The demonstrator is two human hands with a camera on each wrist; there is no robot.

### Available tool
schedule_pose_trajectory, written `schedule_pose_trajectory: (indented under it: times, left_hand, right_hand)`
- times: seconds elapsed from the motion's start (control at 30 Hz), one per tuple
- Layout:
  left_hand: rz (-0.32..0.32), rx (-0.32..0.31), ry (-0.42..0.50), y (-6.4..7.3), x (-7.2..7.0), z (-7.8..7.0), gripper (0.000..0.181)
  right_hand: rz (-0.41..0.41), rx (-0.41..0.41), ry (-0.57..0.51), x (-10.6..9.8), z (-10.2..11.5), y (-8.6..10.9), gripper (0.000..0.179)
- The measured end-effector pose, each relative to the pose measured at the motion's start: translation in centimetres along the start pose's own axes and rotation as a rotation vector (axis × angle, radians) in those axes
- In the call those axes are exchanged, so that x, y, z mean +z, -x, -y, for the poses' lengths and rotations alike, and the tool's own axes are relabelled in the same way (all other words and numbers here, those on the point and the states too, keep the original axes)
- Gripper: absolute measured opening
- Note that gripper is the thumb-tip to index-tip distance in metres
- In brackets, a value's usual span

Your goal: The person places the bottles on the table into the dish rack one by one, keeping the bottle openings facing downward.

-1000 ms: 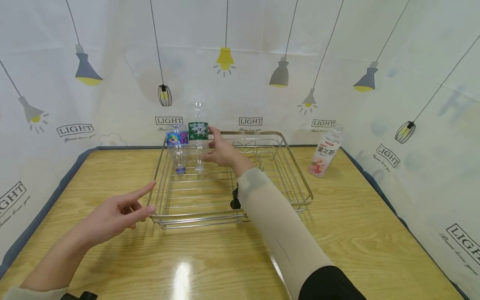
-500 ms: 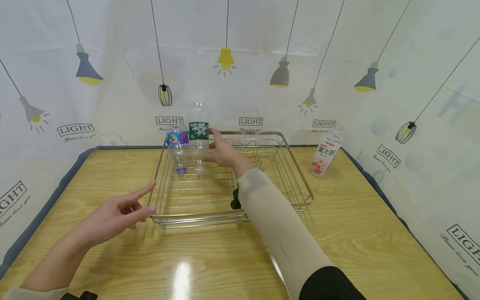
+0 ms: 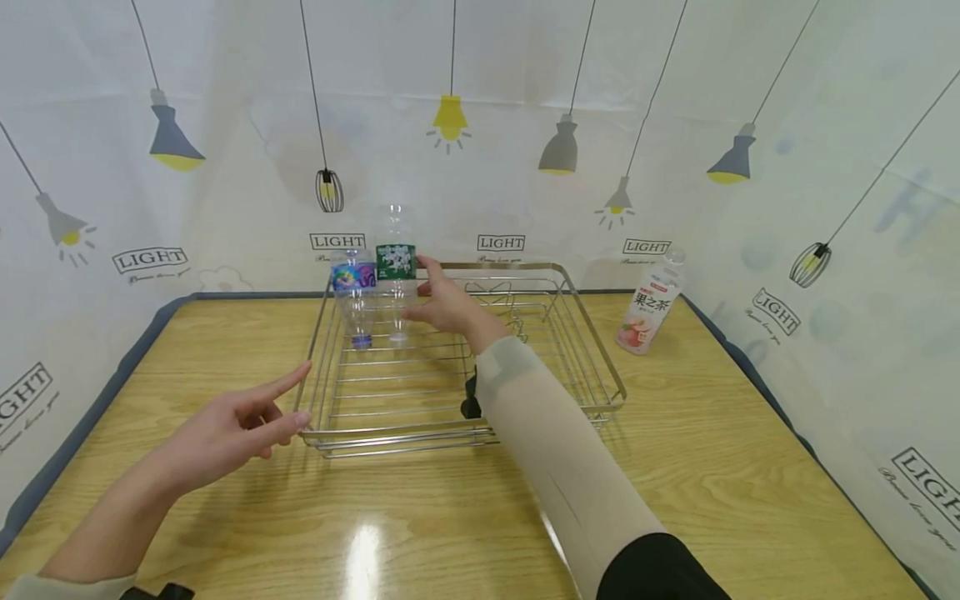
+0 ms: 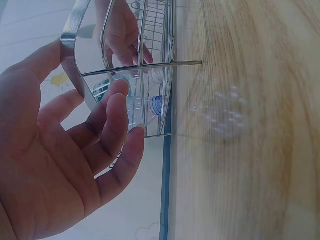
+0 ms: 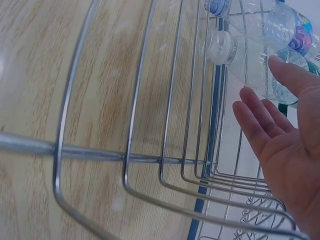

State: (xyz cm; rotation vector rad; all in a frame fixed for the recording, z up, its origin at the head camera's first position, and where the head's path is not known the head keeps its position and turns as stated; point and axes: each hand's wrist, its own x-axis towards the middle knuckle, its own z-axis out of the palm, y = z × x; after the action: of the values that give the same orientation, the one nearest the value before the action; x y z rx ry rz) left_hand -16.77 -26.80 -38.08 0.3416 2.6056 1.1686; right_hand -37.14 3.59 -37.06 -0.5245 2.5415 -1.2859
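My left hand (image 3: 221,433) touches the left front corner of a wire rack (image 3: 405,429) with its straight index finger and thumb; its other fingers are loosely bent. Inside the rack two clear plastic bottles stand upside down side by side. One bottle (image 3: 354,277) has a blue and purple label and a blue cap (image 4: 157,105). Right of it is a taller bottle (image 3: 396,262) with a green label and a pale cap (image 5: 221,47). My right hand (image 3: 447,304) is right beside this taller bottle, thumb and relaxed fingers (image 5: 255,117) spread at its side.
A pink peach tea bottle (image 3: 648,308) stands on the wooden table (image 3: 720,450), right of the rack. Wire loops (image 3: 513,312) rise in the rack's right part. A pale backdrop (image 3: 262,75) printed with lamps encloses the table at the back and sides.
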Motion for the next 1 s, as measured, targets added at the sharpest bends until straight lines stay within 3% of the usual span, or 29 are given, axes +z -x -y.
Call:
schedule_pose_trajectory:
  times: [1.0]
  left_hand:
    - [0.003,-0.016,-0.011,-0.14,-0.06,0.17,0.074]
  right_hand:
    - [-0.015,0.023,-0.008,-0.36,0.05,-0.14,0.099]
